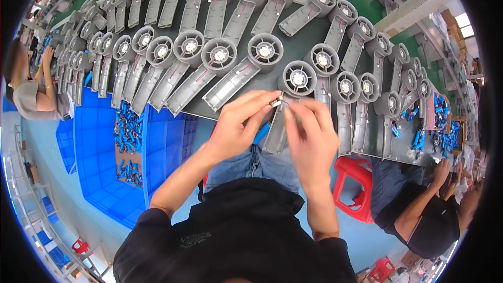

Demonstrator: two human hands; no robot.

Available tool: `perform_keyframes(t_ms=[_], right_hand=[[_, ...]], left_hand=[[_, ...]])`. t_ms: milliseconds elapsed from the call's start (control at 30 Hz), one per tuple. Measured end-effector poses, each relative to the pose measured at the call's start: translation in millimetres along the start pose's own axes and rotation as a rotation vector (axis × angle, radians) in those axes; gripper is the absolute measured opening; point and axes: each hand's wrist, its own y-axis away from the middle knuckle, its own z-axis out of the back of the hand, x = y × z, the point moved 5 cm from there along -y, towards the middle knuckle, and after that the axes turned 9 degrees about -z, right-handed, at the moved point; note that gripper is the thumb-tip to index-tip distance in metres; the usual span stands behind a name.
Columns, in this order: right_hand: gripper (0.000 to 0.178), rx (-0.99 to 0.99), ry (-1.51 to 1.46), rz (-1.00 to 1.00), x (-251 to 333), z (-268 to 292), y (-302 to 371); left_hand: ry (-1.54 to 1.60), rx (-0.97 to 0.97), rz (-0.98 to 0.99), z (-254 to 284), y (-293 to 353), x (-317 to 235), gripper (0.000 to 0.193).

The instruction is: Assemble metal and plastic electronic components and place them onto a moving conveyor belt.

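My left hand (238,126) is closed in a pinch on a small pale part with a metallic look (275,102), too small to name. Close against it, the fingers of my right hand (313,133) are pinched together; whatever they grip is too fine to make out. Just beyond my fingertips lies a grey fan housing (298,78) with a round grille, its open handle half (275,135) running toward me between my hands. A blue cylinder, like a battery cell (261,133), shows below my left fingers, partly hidden by them.
Rows of similar grey housings (219,56) with red wires cover the dark table (201,106). To the left stand blue bins (105,178) beside a stack of blue cells (128,131). A red stool (352,188) and a co-worker (429,225) are at right; another person (36,89) sits far left.
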Motion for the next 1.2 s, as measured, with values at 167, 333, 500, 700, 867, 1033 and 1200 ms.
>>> perform_keyframes(t_ms=[167,333,500,700,867,1033,1200], right_hand=[[0.016,0.196,0.115,-0.359,-12,3,40],[0.016,0.177,-0.156,-0.635,-7,26,46],[0.024,0.207,-0.095,-0.407,26,43,-71],[0.034,0.378,-0.050,-0.216,-8,-74,-278],[0.032,0.396,-0.073,-0.240,-38,-174,-355],[0.034,0.450,0.030,-0.302,-65,-226,-381],[0.049,0.321,0.240,-0.158,-54,-202,-382]], left_hand=[[0.126,-0.068,0.136,-3,3,-1,0.031],[0.451,-0.194,0.311,-1,-9,-21,0.033],[0.270,-0.263,0.098,51,-123,-34,0.028],[-0.120,-0.370,0.177,137,-293,88,0.021],[-0.317,-0.418,0.203,157,-344,196,0.018],[-0.598,-0.244,0.119,178,-352,216,0.021],[-0.981,-0.393,0.358,268,-337,227,0.058]])
